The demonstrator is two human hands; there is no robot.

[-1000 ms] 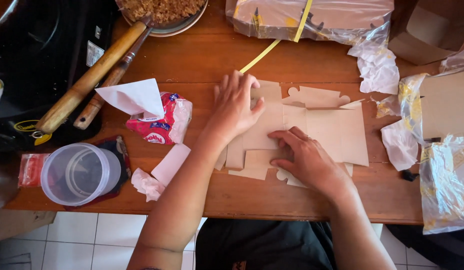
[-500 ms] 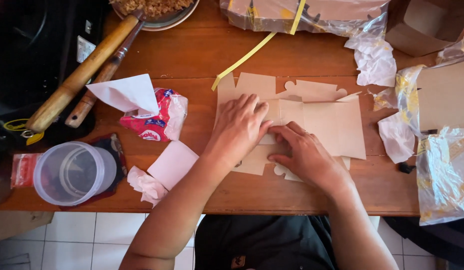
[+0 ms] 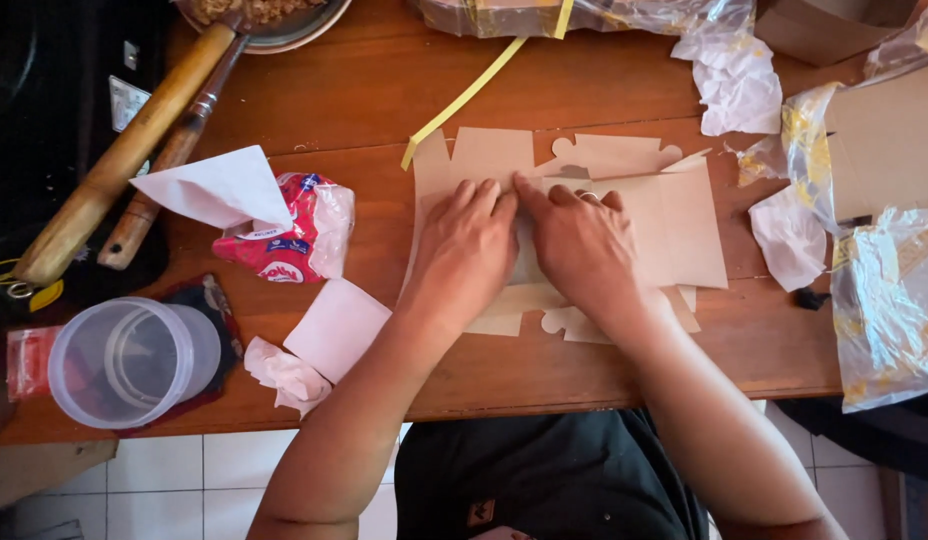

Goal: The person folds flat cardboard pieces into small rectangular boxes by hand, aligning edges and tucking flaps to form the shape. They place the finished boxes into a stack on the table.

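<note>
I see both hands pressed flat, palms down, on a flat cut-out sheet of brown cardboard point(image 3: 674, 225) lying on the wooden table point(image 3: 384, 90). The left hand point(image 3: 469, 250) and the right hand point(image 3: 579, 245) lie side by side with fingertips almost meeting near the middle of the cardboard; the fingers are stretched out and close together, gripping nothing.

Taking the cardboard as my landmark: just left of it lies a crumpled red and white packet point(image 3: 284, 245) with a folded white paper point(image 3: 219, 190) resting on top. Below that packet sit a pale pink square of paper point(image 3: 334, 328) and a wadded tissue point(image 3: 284, 372). Further left stands a clear plastic tub point(image 3: 129, 362) on a dark red cloth. A yellow strip point(image 3: 464, 98) runs from the cardboard's upper left corner toward a plastic-wrapped bundle point(image 3: 584, 15) at the top edge. Right of the cardboard lie crumpled white wrappers point(image 3: 789, 235) and clear plastic with yellow print point(image 3: 889, 300). Up left, a wooden rolling pin point(image 3: 119, 165) lies slanted beside a wooden-handled tool.

The hands cover the cardboard's centre, so I cannot make out any fold there. The bundle, a metal dish at the top and the plastic at right are cut off by the frame. The packet's print is too crumpled to make out.
</note>
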